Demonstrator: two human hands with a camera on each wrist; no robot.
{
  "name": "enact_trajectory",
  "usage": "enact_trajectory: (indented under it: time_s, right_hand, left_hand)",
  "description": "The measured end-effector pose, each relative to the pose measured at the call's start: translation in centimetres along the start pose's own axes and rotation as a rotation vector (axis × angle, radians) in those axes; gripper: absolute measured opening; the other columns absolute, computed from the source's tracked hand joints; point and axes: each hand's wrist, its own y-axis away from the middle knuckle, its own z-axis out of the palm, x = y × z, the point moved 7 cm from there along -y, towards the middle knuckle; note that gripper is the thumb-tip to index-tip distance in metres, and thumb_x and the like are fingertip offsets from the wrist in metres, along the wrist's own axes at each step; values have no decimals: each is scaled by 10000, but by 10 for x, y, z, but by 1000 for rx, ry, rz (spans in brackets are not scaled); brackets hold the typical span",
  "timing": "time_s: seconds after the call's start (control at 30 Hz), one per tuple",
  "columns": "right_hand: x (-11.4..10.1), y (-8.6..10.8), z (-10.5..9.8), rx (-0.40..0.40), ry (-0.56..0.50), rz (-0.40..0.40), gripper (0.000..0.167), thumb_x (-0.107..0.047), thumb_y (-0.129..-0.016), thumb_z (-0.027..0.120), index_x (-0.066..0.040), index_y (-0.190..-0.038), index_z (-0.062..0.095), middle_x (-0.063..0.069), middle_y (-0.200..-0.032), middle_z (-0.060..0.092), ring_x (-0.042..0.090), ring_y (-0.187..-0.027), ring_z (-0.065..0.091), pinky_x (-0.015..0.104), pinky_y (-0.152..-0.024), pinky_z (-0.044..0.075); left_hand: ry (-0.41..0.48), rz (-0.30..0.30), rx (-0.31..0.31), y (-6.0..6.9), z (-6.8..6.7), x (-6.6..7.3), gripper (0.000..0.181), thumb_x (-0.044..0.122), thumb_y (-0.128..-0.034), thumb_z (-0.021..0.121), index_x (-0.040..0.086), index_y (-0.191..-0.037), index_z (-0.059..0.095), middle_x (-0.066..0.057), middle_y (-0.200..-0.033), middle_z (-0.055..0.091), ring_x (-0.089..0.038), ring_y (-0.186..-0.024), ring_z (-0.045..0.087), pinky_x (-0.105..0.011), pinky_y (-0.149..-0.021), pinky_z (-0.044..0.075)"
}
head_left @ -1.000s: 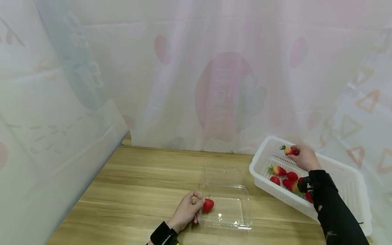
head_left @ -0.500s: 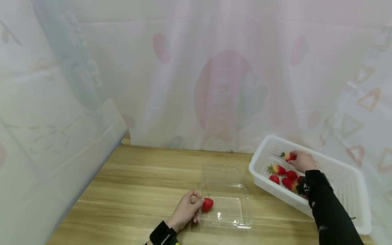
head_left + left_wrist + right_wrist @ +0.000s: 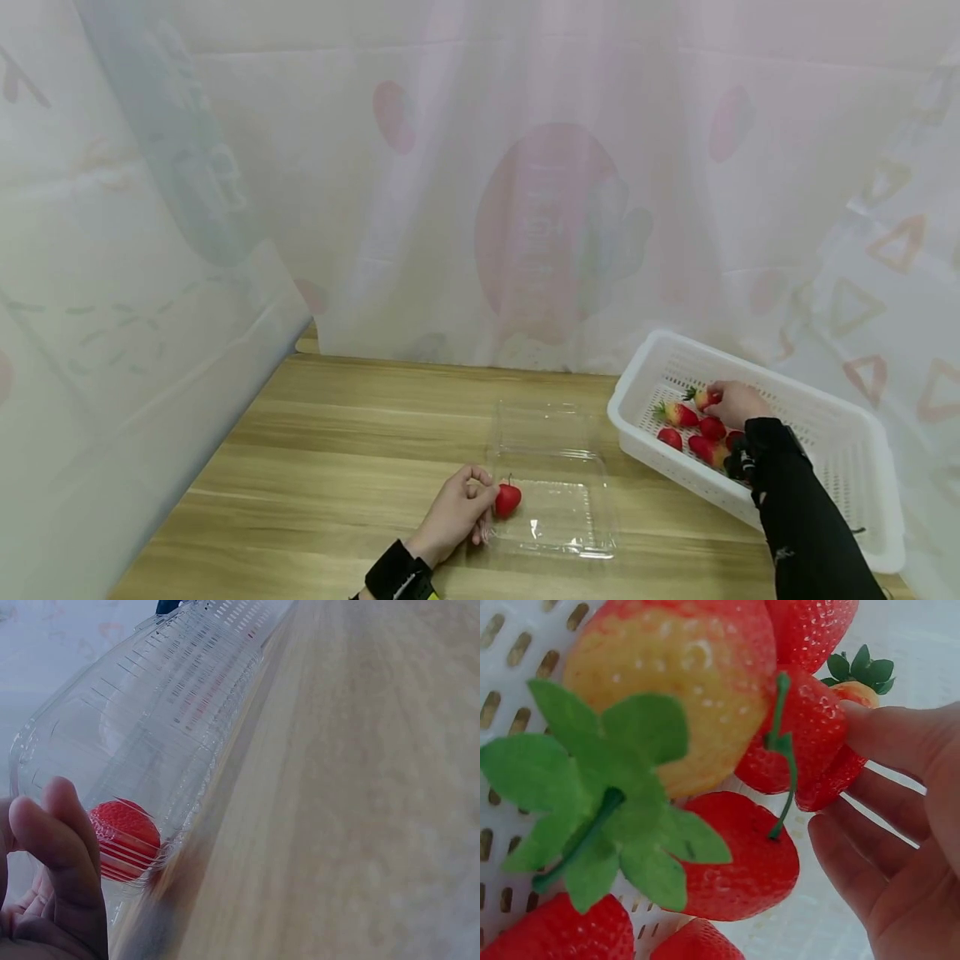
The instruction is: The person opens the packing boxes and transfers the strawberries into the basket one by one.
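My left hand (image 3: 456, 510) grips the left rim of a clear plastic clamshell box (image 3: 555, 508), which lies unfolded on the table. A red strawberry (image 3: 507, 500) with a thin stem sits inside it, just by my fingertips; the left wrist view shows this strawberry (image 3: 126, 838) through the ribbed wall. Down in a white basket (image 3: 637, 367), my right hand (image 3: 738, 404) holds a red and yellow strawberry (image 3: 703, 399) between thumb and fingers, its leaves pointing left. Several other strawberries (image 3: 678, 414) lie around that hand. The right wrist view has my right hand (image 3: 904, 802) partly behind nearer fruit.
The perforated basket stands at the table's right side, and its right part shows a bare floor (image 3: 847, 475). Wooden tabletop (image 3: 322, 467) stretches to the left of the clamshell box. Printed pale sheets (image 3: 450, 208) hang behind and at both sides.
My right hand has lowered the strawberry from above the basket down among the other fruit, still holding it. The left hand stays at the box's rim.
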Motion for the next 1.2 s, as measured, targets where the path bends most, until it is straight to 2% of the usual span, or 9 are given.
enact_trajectory:
  time_s: [0.13, 0.23, 0.5, 1.07, 1.2]
  right_hand:
    - [1, -1, 2, -22, -1, -16, 399, -91, -880, 674, 142, -1193, 589, 340, -1068, 633, 303, -783, 541, 343, -672, 456]
    - [1, -2, 4, -38, -3, -19, 402, -105, -883, 667, 140, -1191, 592, 321, -1046, 641, 282, -778, 548, 322, -673, 446]
    - [0, -3, 6, -63, 8, -39, 414, -102, -866, 669, 155, -1181, 589, 333, -1063, 641, 286, -801, 572, 378, -716, 491]
    - [1, -2, 5, -74, -15, -14, 405, -147, -877, 671, 144, -1150, 599, 317, -1065, 641, 276, -789, 559, 309, -669, 468]
    - [-2, 0, 3, -68, -18, -34, 413, -153, -891, 657, 150, -1162, 585, 336, -1078, 634, 306, -812, 573, 377, -710, 518]
  left_hand:
    - [0, -2, -1, 0, 1, 2, 227, 176, -995, 606, 25, -1091, 467, 6, -590, 532, -47, -398, 483, -180, -386, 438]
    - [-1, -1, 0, 0, 1, 3, 222, 170, -992, 607, 25, -1086, 467, 5, -591, 533, -44, -399, 485, -177, -382, 435]
    - [-1, 0, -7, 0, 2, 3, 213, 164, -995, 597, 26, -1088, 465, 19, -578, 538, -41, -398, 480, -177, -389, 438]
    - [-6, 0, 0, -2, 3, 1, 216, 154, -983, 608, 19, -1075, 466, 27, -577, 538, -33, -392, 473, -169, -372, 425]
    - [-6, 2, -4, -2, 4, 0, 215, 156, -988, 601, 20, -1080, 463, 22, -576, 535, -37, -394, 475, -173, -379, 428]
